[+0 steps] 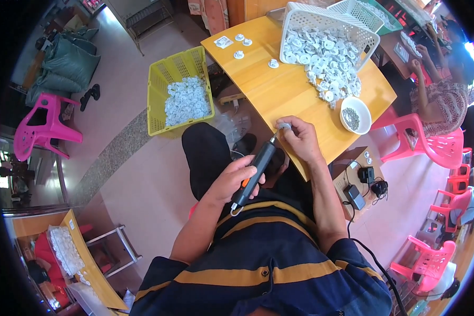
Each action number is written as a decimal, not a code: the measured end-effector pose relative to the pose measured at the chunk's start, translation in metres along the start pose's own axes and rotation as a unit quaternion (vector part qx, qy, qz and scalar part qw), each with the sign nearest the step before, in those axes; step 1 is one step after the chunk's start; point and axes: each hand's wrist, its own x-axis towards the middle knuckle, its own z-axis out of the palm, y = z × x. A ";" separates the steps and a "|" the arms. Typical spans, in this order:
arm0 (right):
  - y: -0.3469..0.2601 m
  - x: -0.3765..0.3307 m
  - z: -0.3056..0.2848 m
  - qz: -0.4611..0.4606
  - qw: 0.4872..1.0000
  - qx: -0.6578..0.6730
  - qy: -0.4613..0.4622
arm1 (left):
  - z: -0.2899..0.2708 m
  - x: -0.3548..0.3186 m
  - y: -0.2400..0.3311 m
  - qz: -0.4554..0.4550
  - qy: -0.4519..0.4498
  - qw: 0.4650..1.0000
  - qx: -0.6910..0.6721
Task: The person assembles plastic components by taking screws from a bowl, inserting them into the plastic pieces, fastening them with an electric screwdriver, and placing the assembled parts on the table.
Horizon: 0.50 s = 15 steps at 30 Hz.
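Shirt: dark navy with mustard stripes (263,252), nearest the camera, filling the lower middle of the view.
Left hand: this hand (236,180) is wrapped around a black electric screwdriver (265,159), thumb laid along the body near an orange switch; a wire hanging loop sits at the tool's rear end.
Right hand: this hand (303,139) pinches a small pale piece (284,126) between thumb and fingers at the near left edge of the table.
Screwdriver tip: aimed up at the pale piece, right beside it; whether the two touch cannot be told.
Table: yellow wood (258,79), with a few loose white parts (239,55) near its far left corner.
White basket: tipped toward the person (283,50), full of white plastic parts (321,55) that spill out across the tabletop.
Bowl: white and round (367,108), beside the spilled parts, holding small metal bits (351,119).
Yellow crate: on the left of the table (155,95), a heap of pale parts (187,102) inside.
Power gear: black adapters (355,196) with cords on a low surface, right of the right forearm.
Further off: another person (442,102), seated on a pink chair (445,149) at the upper right.
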 end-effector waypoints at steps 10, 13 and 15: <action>-0.002 0.001 -0.003 0.047 0.997 0.057 -0.027 | 0.000 0.000 0.001 -0.001 -0.019 0.999 -0.031; 0.001 0.002 -0.005 0.041 0.995 0.077 -0.042 | 0.002 -0.001 0.002 -0.003 -0.019 0.999 -0.040; 0.003 0.002 -0.006 0.039 0.996 0.072 -0.043 | 0.002 -0.003 0.005 -0.025 -0.003 0.997 -0.072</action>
